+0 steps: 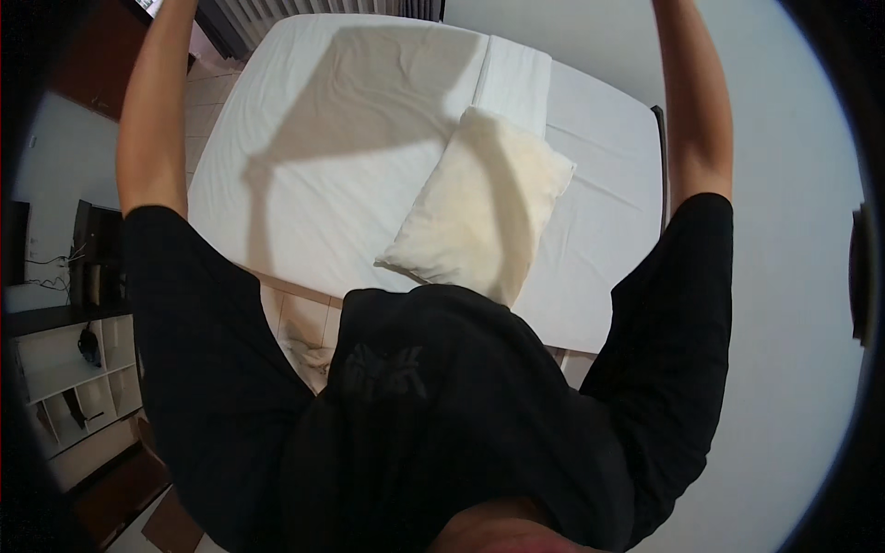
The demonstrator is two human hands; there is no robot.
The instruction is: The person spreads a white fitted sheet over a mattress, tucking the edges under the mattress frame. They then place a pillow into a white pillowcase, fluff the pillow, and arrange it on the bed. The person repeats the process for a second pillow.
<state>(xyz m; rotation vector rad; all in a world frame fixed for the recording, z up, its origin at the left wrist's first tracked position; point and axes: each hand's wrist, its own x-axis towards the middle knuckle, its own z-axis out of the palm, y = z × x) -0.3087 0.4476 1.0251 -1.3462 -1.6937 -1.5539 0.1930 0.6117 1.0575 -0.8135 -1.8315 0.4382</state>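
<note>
Both my arms are raised past the top edge of the picture, so neither of my hands is in view and their fingers are hidden. Below them is a bed [304,198] covered with a white fitted sheet. A cream pillow [489,207] lies at an angle across its middle right. Beyond the pillow, a flat folded strip of white cloth [518,83] reaches toward the far edge. Shadows fall across the sheet and pillow, including one broad, straight-edged patch; what casts it is out of view.
White shelves [83,369] with dark things on them stand at the left. A grey curtain [313,7] hangs behind the bed. A pale wall [784,304] runs along the right. Crumpled cloth [306,350] lies on the tiled floor near the bed.
</note>
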